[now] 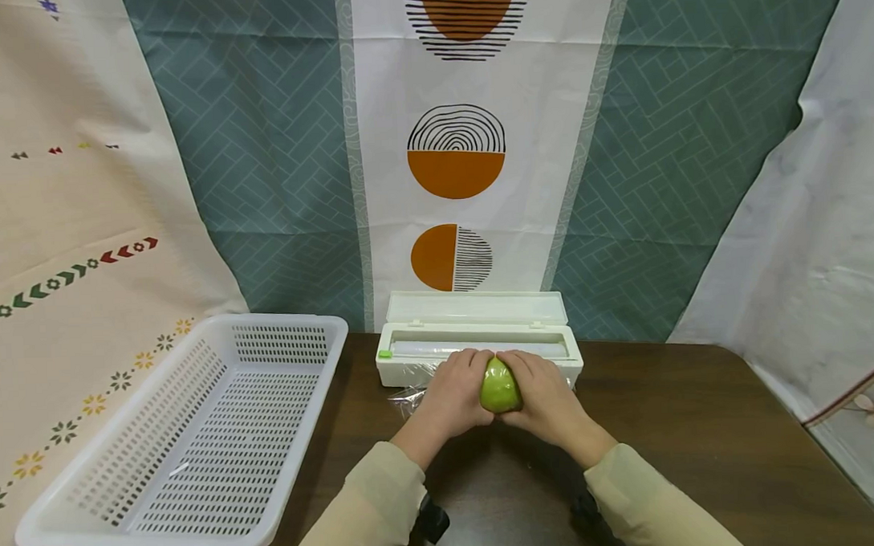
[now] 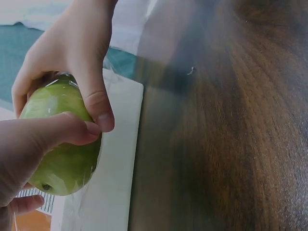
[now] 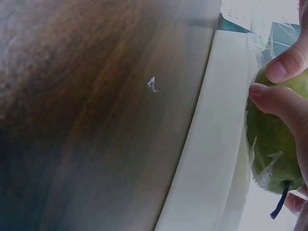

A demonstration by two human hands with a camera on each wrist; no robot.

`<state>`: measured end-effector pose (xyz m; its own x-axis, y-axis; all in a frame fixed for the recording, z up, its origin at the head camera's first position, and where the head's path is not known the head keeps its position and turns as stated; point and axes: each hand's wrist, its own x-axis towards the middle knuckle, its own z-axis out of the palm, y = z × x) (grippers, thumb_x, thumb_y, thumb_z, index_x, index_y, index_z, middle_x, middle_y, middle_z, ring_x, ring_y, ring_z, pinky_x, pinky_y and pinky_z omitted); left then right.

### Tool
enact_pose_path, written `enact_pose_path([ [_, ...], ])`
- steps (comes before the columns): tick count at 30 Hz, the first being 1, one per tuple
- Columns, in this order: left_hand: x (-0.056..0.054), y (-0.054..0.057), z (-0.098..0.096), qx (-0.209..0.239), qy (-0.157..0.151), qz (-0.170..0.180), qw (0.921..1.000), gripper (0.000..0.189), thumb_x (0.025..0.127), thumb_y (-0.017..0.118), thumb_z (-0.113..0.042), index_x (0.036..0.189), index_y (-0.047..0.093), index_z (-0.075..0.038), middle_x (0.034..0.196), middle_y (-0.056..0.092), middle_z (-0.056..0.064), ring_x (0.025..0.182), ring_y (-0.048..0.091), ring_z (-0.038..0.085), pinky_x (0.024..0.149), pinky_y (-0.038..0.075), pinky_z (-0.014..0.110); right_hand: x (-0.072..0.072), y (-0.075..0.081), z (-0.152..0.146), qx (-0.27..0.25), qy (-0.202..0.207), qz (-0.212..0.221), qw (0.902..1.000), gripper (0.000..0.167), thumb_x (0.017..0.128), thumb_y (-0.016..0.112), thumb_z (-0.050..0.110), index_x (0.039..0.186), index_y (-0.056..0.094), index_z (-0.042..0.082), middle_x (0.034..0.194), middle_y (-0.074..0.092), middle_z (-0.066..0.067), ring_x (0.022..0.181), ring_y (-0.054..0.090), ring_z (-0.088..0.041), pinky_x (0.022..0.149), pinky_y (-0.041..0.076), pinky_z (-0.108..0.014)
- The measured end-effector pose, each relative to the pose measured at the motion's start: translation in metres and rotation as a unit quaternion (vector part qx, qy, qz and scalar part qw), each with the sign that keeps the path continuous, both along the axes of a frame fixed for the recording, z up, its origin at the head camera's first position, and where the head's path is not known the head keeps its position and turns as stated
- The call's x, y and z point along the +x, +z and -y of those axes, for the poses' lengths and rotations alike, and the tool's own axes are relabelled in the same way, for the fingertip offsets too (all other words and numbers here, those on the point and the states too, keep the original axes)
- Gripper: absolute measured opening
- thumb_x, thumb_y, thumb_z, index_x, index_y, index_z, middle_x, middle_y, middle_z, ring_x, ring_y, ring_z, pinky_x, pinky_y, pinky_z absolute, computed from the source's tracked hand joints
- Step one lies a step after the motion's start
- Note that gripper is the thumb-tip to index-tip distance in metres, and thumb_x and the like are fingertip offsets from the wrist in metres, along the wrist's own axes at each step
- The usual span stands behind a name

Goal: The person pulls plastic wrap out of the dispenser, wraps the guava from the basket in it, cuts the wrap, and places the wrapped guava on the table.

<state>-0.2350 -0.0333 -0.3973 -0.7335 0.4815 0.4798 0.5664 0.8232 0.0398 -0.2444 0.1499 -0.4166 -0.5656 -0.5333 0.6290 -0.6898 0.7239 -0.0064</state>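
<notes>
A green pear (image 1: 499,386) with a dark stem is held between both hands above the table, in front of a white cling film box. Clear cling film (image 3: 262,163) clings to the pear's skin. My left hand (image 1: 452,393) grips one side, with its thumb across the near face. On the opposite side my right hand (image 1: 550,396) grips it, its thumb close to the left one. Loose film (image 1: 410,396) hangs beside the left hand. The box (image 1: 395,376) stands with its lid (image 1: 474,308) raised, showing a film roll (image 1: 428,348) inside.
A white perforated plastic basket (image 1: 299,450) stands on the left of the dark wooden table (image 1: 688,425). A small white scrap (image 3: 152,84) lies on the tabletop. Patterned cloth (image 1: 281,150) hangs behind the table.
</notes>
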Motion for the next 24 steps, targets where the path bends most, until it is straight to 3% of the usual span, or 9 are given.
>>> enact_pose_path([
  [10, 0.001, 0.009, 0.004, 0.017, -0.02, 0.053, 0.9983, 0.08, 0.059, 0.085, -0.038, 0.125, 0.05, -0.01, 0.113, 0.06, 0.006, 0.099, 0.056, 0.02, 0.084, 0.051, 0.034, 0.001, 0.005, -0.002, -0.012, 0.011, 0.01, 0.9998, 0.09, 0.052, 0.09, 0.037, 0.126, 0.05, 0.006, 0.113, 0.06, -0.008, 0.102, 0.059, -0.025, 0.087, 0.048, -0.044],
  [24, 0.002, 0.037, 0.007, 0.062, -0.051, 0.083, 0.9933, 0.084, 0.06, 0.087, -0.036, 0.13, 0.049, -0.012, 0.12, 0.059, 0.005, 0.109, 0.054, 0.021, 0.091, 0.049, 0.036, 0.002, 0.032, -0.006, -0.027, 0.036, 0.017, 0.9988, 0.086, 0.056, 0.087, 0.037, 0.128, 0.05, 0.007, 0.113, 0.06, -0.009, 0.103, 0.057, -0.025, 0.087, 0.048, -0.044],
])
